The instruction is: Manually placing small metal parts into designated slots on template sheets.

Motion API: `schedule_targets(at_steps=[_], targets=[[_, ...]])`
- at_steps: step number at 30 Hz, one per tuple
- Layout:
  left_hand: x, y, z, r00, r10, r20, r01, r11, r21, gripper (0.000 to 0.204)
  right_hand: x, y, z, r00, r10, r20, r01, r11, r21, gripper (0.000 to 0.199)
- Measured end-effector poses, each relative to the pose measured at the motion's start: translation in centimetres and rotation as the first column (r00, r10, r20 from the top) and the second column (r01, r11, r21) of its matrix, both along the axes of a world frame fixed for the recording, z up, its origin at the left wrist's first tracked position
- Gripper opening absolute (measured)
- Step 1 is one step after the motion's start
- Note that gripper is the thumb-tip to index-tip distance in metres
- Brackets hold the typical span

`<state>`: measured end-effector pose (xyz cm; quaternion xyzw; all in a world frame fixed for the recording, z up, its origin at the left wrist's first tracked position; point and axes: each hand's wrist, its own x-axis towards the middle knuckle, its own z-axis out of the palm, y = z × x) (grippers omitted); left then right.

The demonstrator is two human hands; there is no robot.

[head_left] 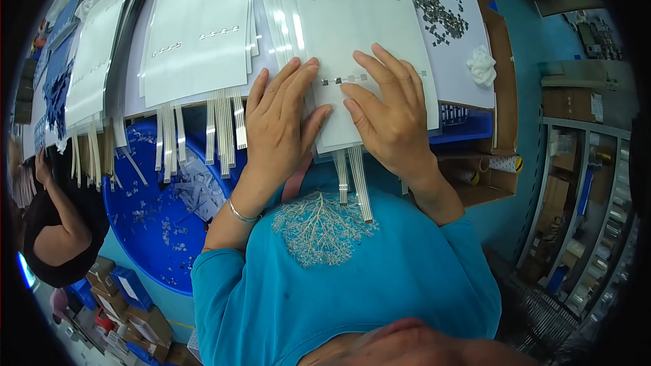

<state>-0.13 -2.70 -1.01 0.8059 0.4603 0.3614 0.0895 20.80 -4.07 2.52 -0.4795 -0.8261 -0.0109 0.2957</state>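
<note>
Teal shirt [352,285] nearest — above it, left hand [278,125] and right hand [386,115] lie flat, fingers spread, pinning the white sheet [352,20] around small grey chips [344,80] — holding nothing

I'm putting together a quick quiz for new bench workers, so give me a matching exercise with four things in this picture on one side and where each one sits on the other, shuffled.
Things:
1. left hand
2. pile of small dark parts
3. blue tub
4. white wad

Places:
A. below the bench edge, at the person's left
B. flat on the white sheet, beside the right hand
C. far right of the bench, near the top
D. right edge of the bench, below the dark parts

Pairs: 1-B, 2-C, 3-A, 4-D
</note>
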Motion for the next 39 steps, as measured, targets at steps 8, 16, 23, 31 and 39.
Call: schedule_targets(at_steps=[8,16,23,31,39], targets=[[-0.1,0.2,0.2,1.0,-0.018,-0.009,0.018,1.0,0.005,0.062,-0.2,0.0,0.4,1.0,-0.027,-0.016,0.027,1.0,-0.003,0.029],[0.0,0.0,1.4,0.994,-0.04,-0.1,0.038,0.999,-0.021,0.054,7.7,1.6,0.3,0.874,-0.387,-0.293,0.366,0.922,-0.128,0.025],[-0.1,-0.2,1.6,0.962,-0.018,-0.273,0.029,0.999,0.036,0.051,10.0,2.7,-0.3,0.905,-0.409,-0.112,0.408,0.912,-0.038,0.024],[-0.1,0.2,1.2,0.964,-0.069,-0.257,0.065,0.998,-0.025,0.044,11.1,0.6,0.2,0.929,-0.368,-0.045,0.368,0.93,-0.015,0.013],[0.2,0.3,1.0,0.981,-0.06,-0.182,0.053,0.998,-0.041,0.045,11.4,0.0,-0.3,0.924,-0.359,-0.129,0.357,0.933,-0.038,0.014]])
